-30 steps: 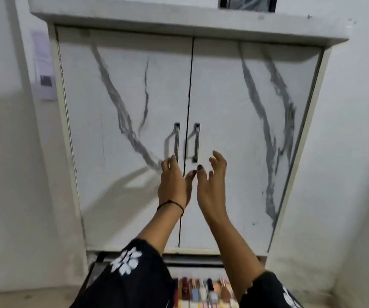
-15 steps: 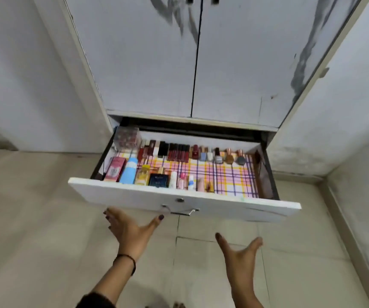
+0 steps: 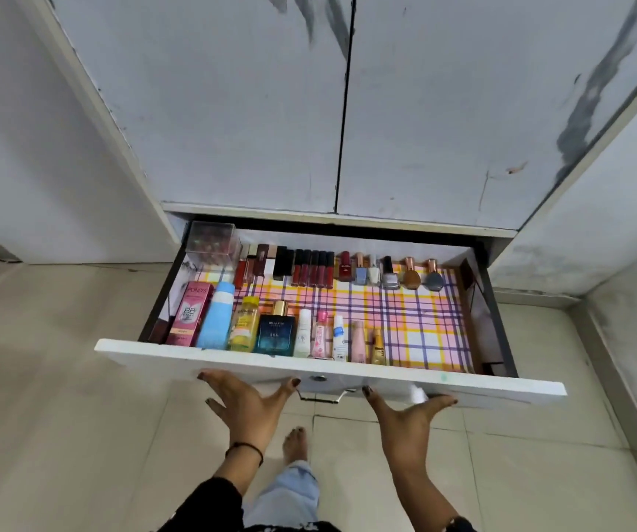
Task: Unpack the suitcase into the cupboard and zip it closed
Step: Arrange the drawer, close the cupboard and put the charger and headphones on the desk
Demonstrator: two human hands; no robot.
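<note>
White drawer [image 3: 501, 391], long axis left-right, front toward the person

Dim even indoor light, soft shadows, wide-angle edge bending

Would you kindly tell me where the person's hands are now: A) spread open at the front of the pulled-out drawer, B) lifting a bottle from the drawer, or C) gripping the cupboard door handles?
A: the left hand and right hand, fingers spread, sit at the drawer front either side of its metal handle, holding nothing.
</note>
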